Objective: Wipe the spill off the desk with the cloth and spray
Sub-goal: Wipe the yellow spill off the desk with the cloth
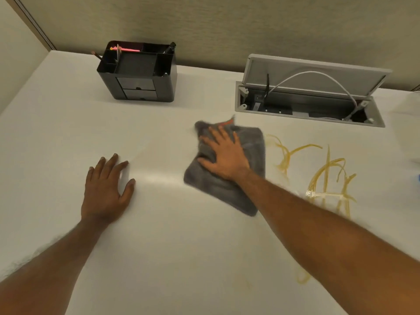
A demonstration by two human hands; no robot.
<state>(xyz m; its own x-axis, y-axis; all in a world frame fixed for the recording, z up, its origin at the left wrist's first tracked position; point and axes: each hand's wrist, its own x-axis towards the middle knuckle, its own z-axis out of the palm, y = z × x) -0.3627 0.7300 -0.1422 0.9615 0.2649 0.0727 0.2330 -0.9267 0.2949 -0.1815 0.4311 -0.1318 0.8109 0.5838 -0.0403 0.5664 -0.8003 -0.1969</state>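
So, roughly halfway at best, I'd say. Going from the left: left hand [104, 189] rests flat on the table [56, 123], fingers straight and spread, holding nothing. The table around it looks clean with a faint sheen, so my guess is that side is done. Behind it sits one black organizer [138, 73] with a few pens in it.

In the middle is one grey cloth [254, 146], lying flat on the table. The right hand [225, 155] presses down on it, fingers [218, 137] straight and splayed, not curled round it.

Just right of the cloth is the spill [327, 173]: two clumps of yellowish streaks, plus a small smear near the forearm. All that looks unwiped.

Behind it is one cable box [311, 98], lid up, one white cable inside. I can't make out the spray; something blue at the right edge is too cut off to call.
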